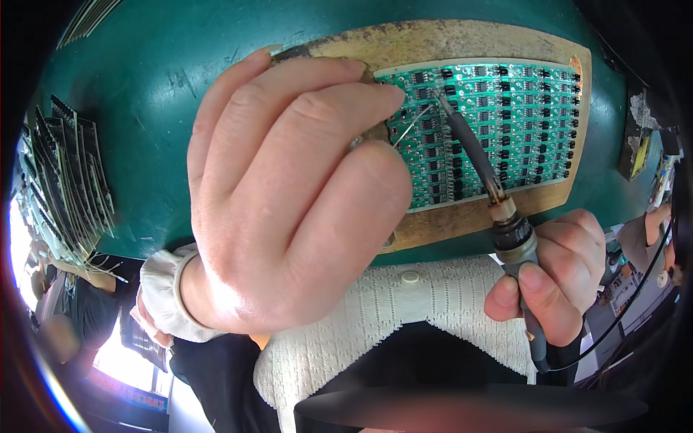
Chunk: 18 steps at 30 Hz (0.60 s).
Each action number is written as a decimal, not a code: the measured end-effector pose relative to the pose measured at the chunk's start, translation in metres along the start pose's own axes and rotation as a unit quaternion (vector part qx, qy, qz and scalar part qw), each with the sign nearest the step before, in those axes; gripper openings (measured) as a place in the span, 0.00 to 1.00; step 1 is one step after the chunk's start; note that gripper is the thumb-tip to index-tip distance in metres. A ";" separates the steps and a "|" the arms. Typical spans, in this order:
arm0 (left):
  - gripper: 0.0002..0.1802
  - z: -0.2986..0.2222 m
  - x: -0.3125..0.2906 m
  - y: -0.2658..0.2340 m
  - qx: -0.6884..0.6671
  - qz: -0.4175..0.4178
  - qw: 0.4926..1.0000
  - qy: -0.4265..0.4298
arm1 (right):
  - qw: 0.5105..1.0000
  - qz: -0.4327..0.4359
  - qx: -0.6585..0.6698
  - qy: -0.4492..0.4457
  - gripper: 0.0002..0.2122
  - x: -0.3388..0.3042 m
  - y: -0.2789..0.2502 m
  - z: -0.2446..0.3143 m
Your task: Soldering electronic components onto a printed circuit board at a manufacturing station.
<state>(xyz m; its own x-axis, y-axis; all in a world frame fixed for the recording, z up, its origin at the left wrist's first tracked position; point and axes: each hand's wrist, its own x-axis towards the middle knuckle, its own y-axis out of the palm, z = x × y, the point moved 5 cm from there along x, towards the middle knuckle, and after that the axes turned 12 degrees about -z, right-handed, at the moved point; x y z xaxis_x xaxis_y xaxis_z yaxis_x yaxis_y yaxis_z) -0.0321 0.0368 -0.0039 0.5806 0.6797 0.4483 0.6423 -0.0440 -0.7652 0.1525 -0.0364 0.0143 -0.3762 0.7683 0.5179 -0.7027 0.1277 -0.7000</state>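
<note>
Green tabletop (144, 108) spans our view; at two o'clock, a wooden board (462, 40) bears the circuit-board panel (487, 115). Our left hand (289, 180) pinches thin wire (413, 125), our right hand (567, 274) grasps a soldering iron (514, 238); a slipping tip (445, 106) could scorch chips (421, 76) or fingertips (393, 96).

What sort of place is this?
Probably an electronics assembly workshop. The person's right hand holds a soldering iron over a green circuit board panel set with rows of small black components, and what looks like a stack of narrow board strips sits at far left.
</note>
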 end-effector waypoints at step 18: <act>0.11 -0.004 0.010 0.003 0.014 -0.002 1.000 0.009 | 0.993 -0.044 0.106 0.022 0.14 -0.005 -0.008 -0.014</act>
<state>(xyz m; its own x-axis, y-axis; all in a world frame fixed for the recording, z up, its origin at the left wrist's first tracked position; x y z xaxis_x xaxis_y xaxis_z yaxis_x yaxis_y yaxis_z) -0.0224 0.0401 0.0003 0.5867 0.6667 0.4597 0.6309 -0.0204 -0.7756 0.1683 -0.0323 0.0105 -0.2842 0.7870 0.5477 -0.8453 0.0639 -0.5304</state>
